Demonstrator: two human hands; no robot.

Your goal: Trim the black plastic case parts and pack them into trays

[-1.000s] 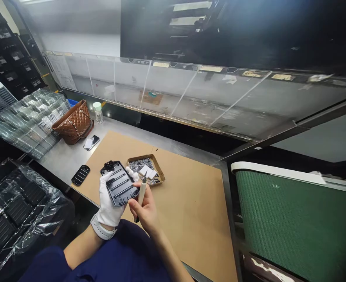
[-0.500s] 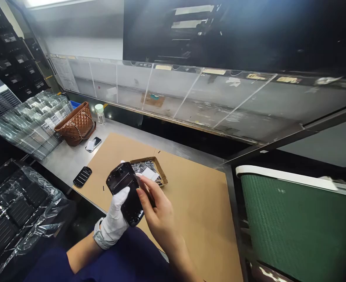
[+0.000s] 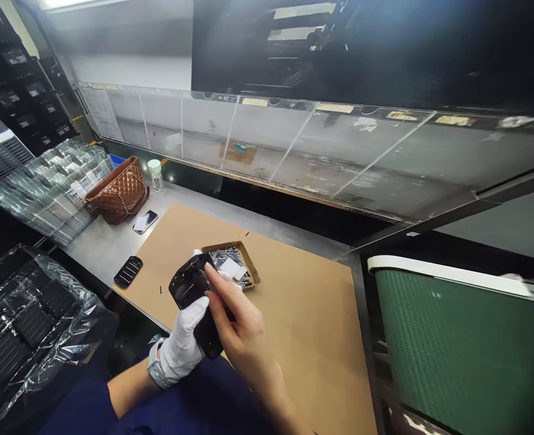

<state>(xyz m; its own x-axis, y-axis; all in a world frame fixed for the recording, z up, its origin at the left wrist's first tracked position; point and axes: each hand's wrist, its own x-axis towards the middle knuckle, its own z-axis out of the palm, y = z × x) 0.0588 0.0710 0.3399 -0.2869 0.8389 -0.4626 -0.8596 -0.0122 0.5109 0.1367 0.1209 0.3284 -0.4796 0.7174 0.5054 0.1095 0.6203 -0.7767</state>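
My left hand [image 3: 180, 343], in a white glove, grips a black plastic panel [image 3: 186, 283] with rounded ends, thumb across its face. The panel is held tilted over the front of the tan board. My bare right hand [image 3: 244, 326] is at the panel's upper right side, thumb and index finger bent close together; whatever lies between them is too small or hidden to make out. Just beyond the panel sits a shallow cardboard box [image 3: 255, 272] of small dark grey strips with a white piece on top. A similar slotted black panel [image 3: 128, 272] lies at the board's left edge.
The tan board [image 3: 312, 314] covers much of the metal table. At the back left are a brown quilted handbag [image 3: 117, 193], a lidded jar [image 3: 156, 176] and a phone [image 3: 148, 221]. Plastic-lined black panels [image 3: 35, 320] stand left, a green conveyor belt [image 3: 466, 350] right.
My right hand has moved slightly up along the panel, its index finger now nearer the top end. The panel has tilted and shifted a little right and down in my left hand.
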